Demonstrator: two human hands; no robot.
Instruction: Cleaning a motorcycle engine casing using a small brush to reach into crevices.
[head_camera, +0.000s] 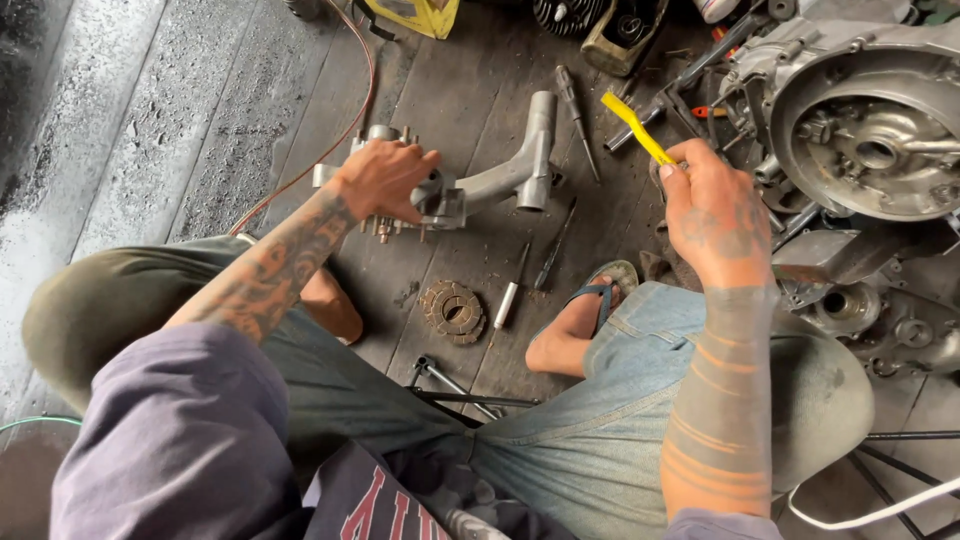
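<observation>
My left hand rests on top of a grey metal engine part lying on the dark wooden floor, gripping its body. A Y-shaped metal pipe sticks out from that part toward the right. My right hand is raised above my right knee and pinches a thin yellow plastic tool that points up and to the left. A round toothed disc lies on the floor between my feet.
A large open engine casing sits at the right. Screwdrivers and a small silver-handled tool lie on the planks. A copper-coloured wire curves along the left. A yellow container stands at the top.
</observation>
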